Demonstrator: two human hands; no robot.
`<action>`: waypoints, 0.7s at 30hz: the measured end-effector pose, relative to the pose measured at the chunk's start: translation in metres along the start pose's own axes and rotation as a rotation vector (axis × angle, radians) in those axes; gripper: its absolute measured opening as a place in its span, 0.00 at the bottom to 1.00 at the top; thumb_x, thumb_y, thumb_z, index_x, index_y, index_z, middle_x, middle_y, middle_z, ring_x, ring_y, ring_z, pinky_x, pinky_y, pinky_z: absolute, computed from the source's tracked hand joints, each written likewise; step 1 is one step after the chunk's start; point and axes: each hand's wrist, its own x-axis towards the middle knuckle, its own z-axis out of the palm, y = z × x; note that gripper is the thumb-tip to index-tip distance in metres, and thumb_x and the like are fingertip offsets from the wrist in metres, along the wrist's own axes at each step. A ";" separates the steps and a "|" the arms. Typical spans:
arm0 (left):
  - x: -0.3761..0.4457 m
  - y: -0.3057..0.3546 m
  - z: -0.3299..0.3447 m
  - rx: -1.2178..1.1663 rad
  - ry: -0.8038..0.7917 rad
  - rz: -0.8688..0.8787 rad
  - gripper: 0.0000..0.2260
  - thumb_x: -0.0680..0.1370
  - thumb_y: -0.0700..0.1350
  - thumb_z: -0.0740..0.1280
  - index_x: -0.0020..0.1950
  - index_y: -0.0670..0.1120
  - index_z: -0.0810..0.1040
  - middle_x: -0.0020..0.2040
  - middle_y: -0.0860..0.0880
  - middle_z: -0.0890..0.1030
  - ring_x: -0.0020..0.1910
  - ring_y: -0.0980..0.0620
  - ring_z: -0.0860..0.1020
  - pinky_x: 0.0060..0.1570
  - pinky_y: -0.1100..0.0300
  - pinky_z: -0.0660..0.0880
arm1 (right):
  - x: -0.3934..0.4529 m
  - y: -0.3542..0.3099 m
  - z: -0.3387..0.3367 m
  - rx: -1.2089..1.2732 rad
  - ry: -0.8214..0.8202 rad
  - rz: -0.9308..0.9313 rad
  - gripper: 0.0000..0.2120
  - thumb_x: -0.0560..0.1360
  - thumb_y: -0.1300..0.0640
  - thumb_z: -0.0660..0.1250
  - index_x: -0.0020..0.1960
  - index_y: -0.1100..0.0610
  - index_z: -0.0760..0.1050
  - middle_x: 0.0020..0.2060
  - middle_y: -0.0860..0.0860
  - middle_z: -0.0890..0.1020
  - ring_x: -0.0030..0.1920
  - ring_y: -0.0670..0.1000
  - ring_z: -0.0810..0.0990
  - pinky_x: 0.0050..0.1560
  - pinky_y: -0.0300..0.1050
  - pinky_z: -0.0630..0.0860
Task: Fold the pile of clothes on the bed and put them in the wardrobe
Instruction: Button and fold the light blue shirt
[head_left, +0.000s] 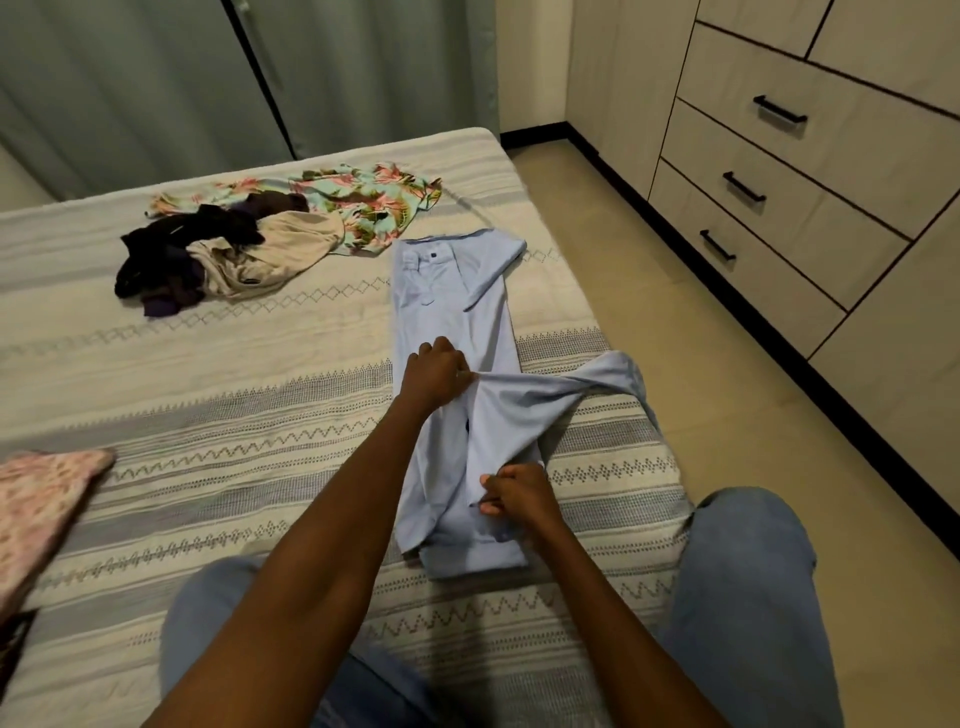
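The bed (218, 395) fills most of the view, covered by a cream spread with grey woven bands and zigzag lines. To its right runs a strip of beige tiled floor (691, 395), and beyond that stands a pale wardrobe (852, 218) with dark edging and three drawers, each with one black bar handle. Behind the bed hang grey-green curtains (156, 78). One light blue shirt (457, 374) lies lengthwise near the bed's right edge, collar end away from the person, one sleeve stretched out to the right over the edge of the mattress. Farther back lies one loose pile (228, 249) of unfolded clothes: a floral garment, a beige one and dark ones, how many I cannot tell. One pink patterned cloth (41, 514) sits at the left edge. Two knees in blue jeans (748, 597) frame the lower view. Of the two hands, the left hand (436, 371) pinches a fold at the shirt's middle, and the right hand (511, 493) grips the cloth nearer the hem, fingers curled round it.
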 end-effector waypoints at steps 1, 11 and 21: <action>-0.002 0.000 0.001 0.005 0.010 -0.001 0.14 0.79 0.56 0.67 0.54 0.46 0.82 0.61 0.43 0.74 0.58 0.39 0.73 0.54 0.49 0.71 | 0.000 -0.001 -0.002 -0.058 -0.004 -0.015 0.19 0.75 0.58 0.73 0.27 0.57 0.74 0.26 0.54 0.81 0.35 0.59 0.84 0.46 0.54 0.82; -0.028 0.000 0.036 0.055 0.028 -0.025 0.24 0.78 0.56 0.66 0.71 0.46 0.72 0.71 0.42 0.71 0.66 0.37 0.72 0.62 0.46 0.68 | -0.009 -0.013 -0.032 -0.120 -0.016 -0.057 0.13 0.79 0.59 0.66 0.38 0.64 0.79 0.32 0.58 0.83 0.23 0.52 0.79 0.29 0.44 0.78; -0.070 0.012 0.077 0.037 -0.105 0.125 0.41 0.76 0.71 0.46 0.82 0.47 0.51 0.82 0.45 0.48 0.80 0.41 0.49 0.76 0.44 0.46 | 0.002 0.020 -0.060 -0.963 -0.130 -0.422 0.12 0.71 0.49 0.72 0.53 0.51 0.79 0.50 0.52 0.83 0.52 0.55 0.80 0.46 0.45 0.73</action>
